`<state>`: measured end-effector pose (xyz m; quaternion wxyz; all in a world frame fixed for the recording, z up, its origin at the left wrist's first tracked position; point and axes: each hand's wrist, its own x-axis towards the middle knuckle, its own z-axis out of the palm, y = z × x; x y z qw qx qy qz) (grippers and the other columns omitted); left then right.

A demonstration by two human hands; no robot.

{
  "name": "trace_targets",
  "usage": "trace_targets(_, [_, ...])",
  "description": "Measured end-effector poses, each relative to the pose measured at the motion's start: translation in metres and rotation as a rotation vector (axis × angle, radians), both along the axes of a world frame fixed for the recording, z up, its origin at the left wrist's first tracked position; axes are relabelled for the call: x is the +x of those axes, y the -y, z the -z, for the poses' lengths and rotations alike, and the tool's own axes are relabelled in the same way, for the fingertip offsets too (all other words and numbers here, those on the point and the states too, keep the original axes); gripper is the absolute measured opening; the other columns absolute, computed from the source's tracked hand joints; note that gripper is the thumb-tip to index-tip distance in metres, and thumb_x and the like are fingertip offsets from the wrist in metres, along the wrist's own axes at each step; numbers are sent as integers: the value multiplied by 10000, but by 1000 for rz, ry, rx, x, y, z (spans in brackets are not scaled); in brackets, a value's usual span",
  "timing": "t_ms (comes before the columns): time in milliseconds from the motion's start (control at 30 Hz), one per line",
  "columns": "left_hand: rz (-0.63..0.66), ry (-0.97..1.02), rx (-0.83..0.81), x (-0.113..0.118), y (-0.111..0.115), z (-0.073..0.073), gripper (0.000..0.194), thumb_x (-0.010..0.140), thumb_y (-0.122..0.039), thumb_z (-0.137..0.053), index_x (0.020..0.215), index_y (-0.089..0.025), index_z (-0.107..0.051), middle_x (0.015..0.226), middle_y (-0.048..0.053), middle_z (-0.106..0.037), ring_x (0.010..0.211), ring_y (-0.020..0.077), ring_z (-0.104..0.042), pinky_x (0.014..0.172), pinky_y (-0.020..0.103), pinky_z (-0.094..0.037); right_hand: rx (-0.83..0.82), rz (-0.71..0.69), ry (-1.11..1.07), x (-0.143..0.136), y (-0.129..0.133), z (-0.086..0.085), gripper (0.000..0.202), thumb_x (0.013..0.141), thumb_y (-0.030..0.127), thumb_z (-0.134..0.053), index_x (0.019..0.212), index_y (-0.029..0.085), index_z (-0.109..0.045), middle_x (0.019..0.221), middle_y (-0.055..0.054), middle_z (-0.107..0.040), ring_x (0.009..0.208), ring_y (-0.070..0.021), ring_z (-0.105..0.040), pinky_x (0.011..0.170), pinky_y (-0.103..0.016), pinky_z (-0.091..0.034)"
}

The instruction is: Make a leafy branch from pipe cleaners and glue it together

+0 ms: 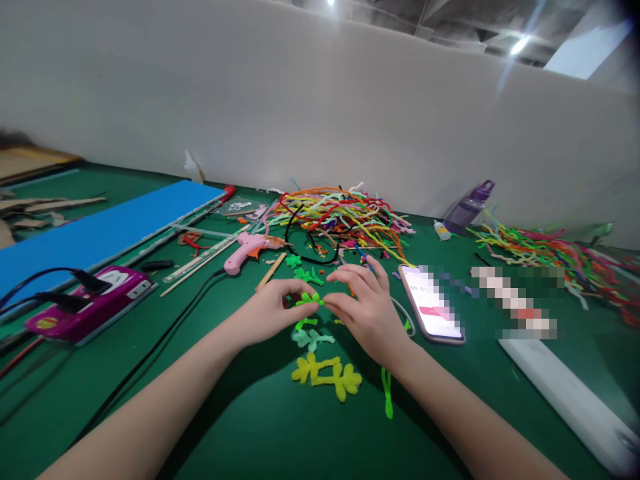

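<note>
Above the green table, my left hand (280, 307) pinches a small bright green pipe-cleaner piece (309, 299) with rounded loops. My right hand (363, 303) meets it from the other side, its thumb and index finger closed at the piece's right end. Under and beyond the hands lie more green shapes (293, 261). Nearer the table's front are a pale mint shape (313, 339) and a yellow shape (327, 377) with leaf-like loops at both ends. A bent bright green strand (387, 393) lies beside my right wrist.
A pink glue gun (246, 252) and a magenta power strip (95, 303) with cables are on the left, near a blue board (110, 223). Behind lies a pipe-cleaner pile (340, 217). On the right are a phone (433, 307), a purple bottle (467, 208) and a white bar (565, 400).
</note>
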<state>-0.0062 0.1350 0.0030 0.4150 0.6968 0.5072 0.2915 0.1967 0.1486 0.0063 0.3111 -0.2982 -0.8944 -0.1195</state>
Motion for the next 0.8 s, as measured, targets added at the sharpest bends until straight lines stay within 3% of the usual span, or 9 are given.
trace_targets(133, [-1, 22, -41, 4, 0, 1, 335, 778, -466, -588, 833, -148, -677, 617, -18, -548, 541, 107, -423, 482, 215, -306, 13, -11, -43, 1, 4, 5, 91, 889, 235, -571, 868, 266, -654, 1092, 6, -650, 1149, -173, -521, 1136, -494, -203])
trace_targets(500, [42, 90, -95, 7, 2, 3, 316, 796, -444, -588, 838, -140, -664, 666, -5, -575, 559, 106, -422, 515, 223, -321, 87, -39, -95, 8, 10, 8, 117, 856, 169, -599, 917, 260, -640, 1045, 17, -677, 1093, -168, -564, 1135, -508, -193])
trace_targets(800, [50, 203, -138, 8, 4, 5, 301, 786, -429, -616, 825, -135, -669, 621, -22, -549, 557, 103, -428, 516, 219, -314, 112, -27, -155, 7, 12, 7, 74, 824, 196, -630, 843, 267, -625, 931, 19, -662, 1054, -178, -579, 1112, -495, -231])
